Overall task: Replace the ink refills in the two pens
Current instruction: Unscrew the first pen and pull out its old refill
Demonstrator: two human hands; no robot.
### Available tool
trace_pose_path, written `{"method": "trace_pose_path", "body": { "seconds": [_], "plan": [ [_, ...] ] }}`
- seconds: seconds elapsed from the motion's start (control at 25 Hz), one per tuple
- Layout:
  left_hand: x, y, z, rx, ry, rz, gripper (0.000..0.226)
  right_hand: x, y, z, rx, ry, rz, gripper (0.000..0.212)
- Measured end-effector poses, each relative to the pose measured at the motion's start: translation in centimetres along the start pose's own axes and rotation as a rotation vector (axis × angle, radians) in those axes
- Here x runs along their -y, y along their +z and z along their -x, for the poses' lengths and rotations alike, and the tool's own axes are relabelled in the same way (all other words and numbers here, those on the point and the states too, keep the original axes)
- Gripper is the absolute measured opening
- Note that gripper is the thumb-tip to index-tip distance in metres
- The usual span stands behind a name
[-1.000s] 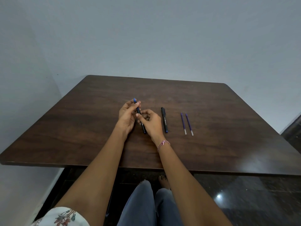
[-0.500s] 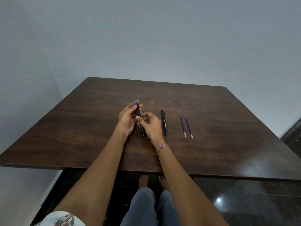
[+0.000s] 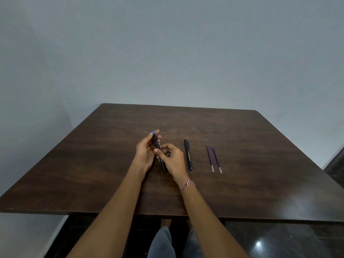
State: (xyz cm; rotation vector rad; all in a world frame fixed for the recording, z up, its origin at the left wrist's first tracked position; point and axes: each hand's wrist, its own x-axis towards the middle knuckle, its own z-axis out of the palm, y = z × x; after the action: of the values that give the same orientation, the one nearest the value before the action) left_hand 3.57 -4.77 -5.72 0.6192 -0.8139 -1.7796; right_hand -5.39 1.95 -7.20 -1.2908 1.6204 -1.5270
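Here, near the middle of the dark wooden bench [image 3: 260,164], the left hand [image 3: 146,155] is holding the held pen [image 3: 156,141], a black one with a blue end, its fingers curling round the upper barrel. The right hand [image 3: 172,161] is pinching the same barrel lower down between thumb and forefinger, with the other fingers curling in. This pen is slanting with its blue end pointing away from the person and its dark tip showing below the right hand; whether it is touching the wood cannot be told. Just right of the hands, the second pen [image 3: 188,154] is lying flat, apart from them. Further right, two purple refills [image 3: 210,158] are lying side by side, close but not touching. Broad stretches of wood are running from the hands to the left edge and from the refills to the right edge. The far edge is sitting near the grey wall [image 3: 186,53], and both forearms are crossing the near edge. A beaded bracelet [image 3: 187,185] is circling the right wrist.
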Motion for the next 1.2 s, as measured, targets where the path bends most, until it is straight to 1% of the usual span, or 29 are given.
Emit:
{"method": "trace_pose_path", "body": {
  "seconds": [0.12,0.24,0.32,0.48,0.72,0.84,1.0,1.2],
  "plan": [
    [-0.14,-0.1,-0.07,0.01,-0.016,0.002,0.025,0.1,-0.02,-0.11,0.001,-0.004,-0.004,0.01],
    [-0.19,0.33,0.15,-0.027,0.012,-0.034,0.019,0.22,-0.02,0.05,-0.001,-0.012,-0.015,0.011],
    [-0.2,0.55,0.29,-0.043,0.023,-0.016,0.014,0.31,-0.04,0.08,0.001,-0.02,-0.014,0.009],
    [-0.02,0.39,0.13,-0.028,0.034,-0.006,0.014,0.19,-0.04,0.08,0.001,-0.026,-0.009,0.009],
    [-0.15,-0.25,-0.24,0.022,-0.019,0.016,0.03,0.21,-0.02,-0.08,0.002,-0.012,-0.013,0.009],
    [-0.22,0.02,-0.16,0.009,-0.006,-0.005,0.026,0.24,-0.11,-0.18,0.007,-0.014,-0.008,0.01],
    [-0.3,0.35,0.03,-0.011,0.029,-0.021,0.015,0.39,-0.19,-0.14,0.003,-0.018,-0.023,0.012],
    [-0.32,0.28,-0.02,0.007,0.02,0.069,0.018,0.42,-0.19,-0.2,-0.013,-0.027,-0.04,0.014]
  ]
}}
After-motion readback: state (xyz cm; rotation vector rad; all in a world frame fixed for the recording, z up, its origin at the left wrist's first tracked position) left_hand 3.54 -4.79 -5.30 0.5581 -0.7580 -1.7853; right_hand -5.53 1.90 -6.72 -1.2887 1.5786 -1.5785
